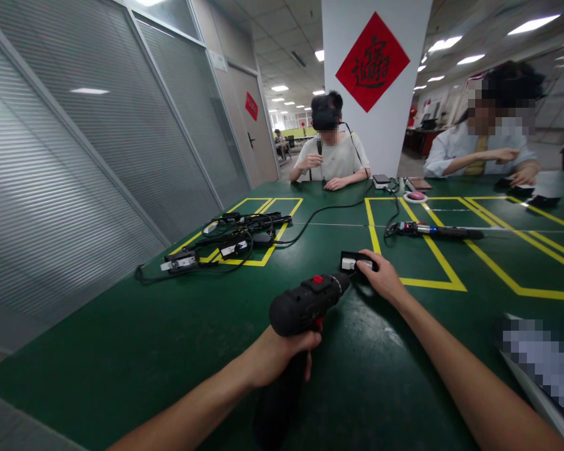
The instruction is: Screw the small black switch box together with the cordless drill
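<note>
My left hand [282, 356] is wrapped round the handle of a black power drill [301, 305] with red buttons. The drill points forward and right, its tip close to a small black and white part [350, 264]. Whether the tip touches that part cannot be made out. My right hand [380, 274] grips the right end of this part, fingers behind it and thumb in front, just above the green table [207, 351].
Black cabled devices [235, 241] lie at the left inside yellow tape. A black tool with a cable [432, 230] lies at the right. A blurred flat object [545, 369] is at the near right. Two people [341, 153] sit across the table.
</note>
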The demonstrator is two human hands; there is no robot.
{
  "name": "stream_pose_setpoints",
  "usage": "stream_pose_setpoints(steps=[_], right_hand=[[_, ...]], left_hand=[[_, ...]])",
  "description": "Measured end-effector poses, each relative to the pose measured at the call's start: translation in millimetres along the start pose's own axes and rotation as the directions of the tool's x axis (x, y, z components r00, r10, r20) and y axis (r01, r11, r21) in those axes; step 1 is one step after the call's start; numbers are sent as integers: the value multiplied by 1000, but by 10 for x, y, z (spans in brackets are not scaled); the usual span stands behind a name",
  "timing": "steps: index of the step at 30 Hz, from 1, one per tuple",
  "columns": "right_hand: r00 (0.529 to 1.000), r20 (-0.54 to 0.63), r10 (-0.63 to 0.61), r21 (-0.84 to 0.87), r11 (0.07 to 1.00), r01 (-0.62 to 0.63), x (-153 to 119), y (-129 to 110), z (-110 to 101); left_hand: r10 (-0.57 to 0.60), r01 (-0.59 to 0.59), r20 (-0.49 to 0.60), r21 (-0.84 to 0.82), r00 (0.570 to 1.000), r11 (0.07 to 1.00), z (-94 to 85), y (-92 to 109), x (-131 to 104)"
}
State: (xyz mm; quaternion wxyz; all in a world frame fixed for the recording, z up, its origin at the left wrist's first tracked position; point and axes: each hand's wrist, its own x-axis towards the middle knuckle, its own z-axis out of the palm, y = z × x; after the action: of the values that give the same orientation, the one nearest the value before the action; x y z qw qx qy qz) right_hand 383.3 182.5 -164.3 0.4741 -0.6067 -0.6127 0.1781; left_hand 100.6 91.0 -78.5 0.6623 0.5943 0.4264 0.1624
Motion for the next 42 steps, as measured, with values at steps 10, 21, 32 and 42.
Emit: stream_pose_setpoints(steps=[10, 21, 32, 42], right_hand=[[1000, 6, -2, -1, 1000, 2, -9, -17, -8], [1000, -2, -10, 10, 1000, 10, 3, 34, 17], [1000, -3, 0, -3, 1000, 0, -11, -10, -7], [1000, -2, 4, 4, 1000, -4, -11, -15, -8]], left_hand=[[1, -1, 0, -9, 1000, 1000, -7, -5, -1], [-16, 16, -9, 30, 1000, 999, -4, -15, -10], [-11, 11, -5, -12, 1000, 1000, 5, 13, -13], [-5, 6, -6, 13, 1000, 1000, 4, 16, -22]])
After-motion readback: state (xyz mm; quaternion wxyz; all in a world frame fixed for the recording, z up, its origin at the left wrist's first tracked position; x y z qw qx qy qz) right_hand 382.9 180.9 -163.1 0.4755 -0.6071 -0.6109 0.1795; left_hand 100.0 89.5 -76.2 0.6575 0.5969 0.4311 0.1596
